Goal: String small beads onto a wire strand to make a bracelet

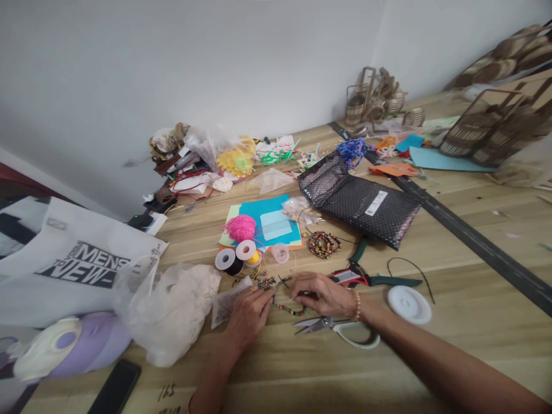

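Note:
My left hand (251, 311) lies on the table with its fingers stretched out. Its fingertips rest beside a small pile of dark beads (266, 283) and a multicoloured bead string (290, 311). Under its edge is a clear packet of beads (226, 305). My right hand (323, 294) is closed in a pinch above the curve of the bead string; a thin pale tip shows at the fingers, too small to name. White-handled scissors (334, 326) lie just below this hand. Beyond it are a red utility knife (348, 276) and a green-handled tool (388, 280).
Black thread (228, 263) and yellow thread (250, 255) spools, a pink yarn ball (241, 228), coiled beads (323, 245) and a black bubble mailer (362, 198) lie beyond. At left are a plastic bag (172, 310) and phone (115, 388). A white spool (409, 305) is at right.

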Tool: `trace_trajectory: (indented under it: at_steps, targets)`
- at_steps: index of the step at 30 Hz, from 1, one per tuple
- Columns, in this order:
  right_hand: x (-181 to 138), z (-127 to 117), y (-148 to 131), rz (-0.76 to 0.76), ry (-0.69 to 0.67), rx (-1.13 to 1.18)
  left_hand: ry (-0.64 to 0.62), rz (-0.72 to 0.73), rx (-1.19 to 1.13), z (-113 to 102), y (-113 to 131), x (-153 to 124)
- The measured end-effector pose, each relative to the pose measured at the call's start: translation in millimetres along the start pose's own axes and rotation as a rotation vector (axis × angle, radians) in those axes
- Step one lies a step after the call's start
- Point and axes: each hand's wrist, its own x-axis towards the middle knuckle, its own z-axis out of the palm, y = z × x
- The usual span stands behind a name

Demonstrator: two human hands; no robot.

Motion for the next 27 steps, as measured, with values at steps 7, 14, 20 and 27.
trace_trajectory:
  at_steps: [7,14,20,27]
  targets:
    - [-0.4,1.3,2.0,-0.002,0.002,0.003,0.006,0.021,0.018,1.8,0.6,-0.6]
    - [0.3,0.7,1.3,-0.008,-0.002,-0.003,0.021,0.049,0.052,2.1,0.3,-0.1]
    - [0.2,1.3,1.8,-0.012,0.01,0.005,0.042,0.047,0.067,2.3,2.1,-0.1]
    - [0.1,2.0,2.7,0.0,0.003,0.011,0.018,0.002,0.05,-1.7,6.4,0.6]
